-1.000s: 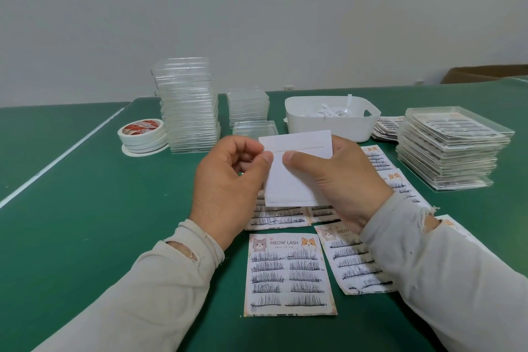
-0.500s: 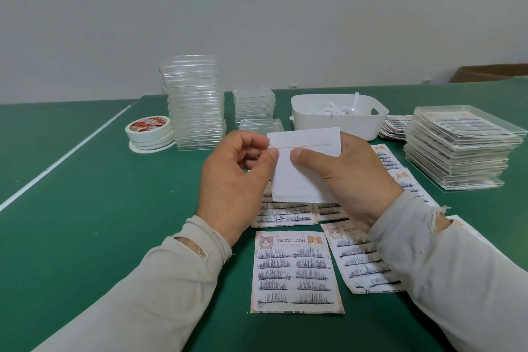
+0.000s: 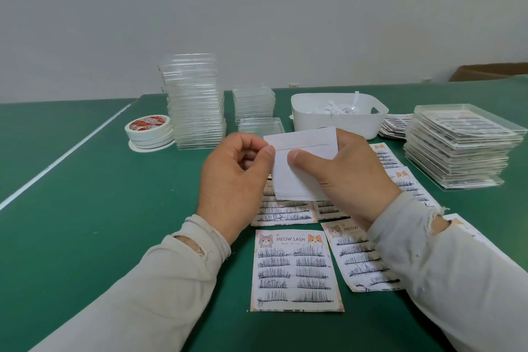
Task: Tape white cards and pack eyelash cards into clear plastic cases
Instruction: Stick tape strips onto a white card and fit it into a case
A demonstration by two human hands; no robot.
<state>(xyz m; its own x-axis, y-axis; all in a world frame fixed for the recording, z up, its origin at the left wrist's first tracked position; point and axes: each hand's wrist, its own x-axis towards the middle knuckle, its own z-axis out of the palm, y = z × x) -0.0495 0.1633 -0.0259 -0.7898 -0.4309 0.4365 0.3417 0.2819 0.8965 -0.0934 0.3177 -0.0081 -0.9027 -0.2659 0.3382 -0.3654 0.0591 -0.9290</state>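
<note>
From the head view, you hold a white card [image 3: 300, 163] above the table [image 3: 85, 208], just this side of the tub [image 3: 337, 118] at 12 o'clock. Your left hand [image 3: 237, 180] pinches the card's left edge between thumb and forefinger, right where a tape strip [image 3: 303, 148] crosses it. Your right hand [image 3: 343, 177] grips the card with the thumb on its face and the fingers behind.

Pull too sharply at that edge and the strip may tear or lift off with its backing, or the card may crease under your right thumb.

The lash cards [image 3: 297, 268] lie loose at 6 o'clock right under your wrists; a dropped sleeve [image 3: 428, 237] could smear or scatter them. The cases [image 3: 195, 100] at 11 o'clock stand tall and uneven, so a careless reach could topple them.
</note>
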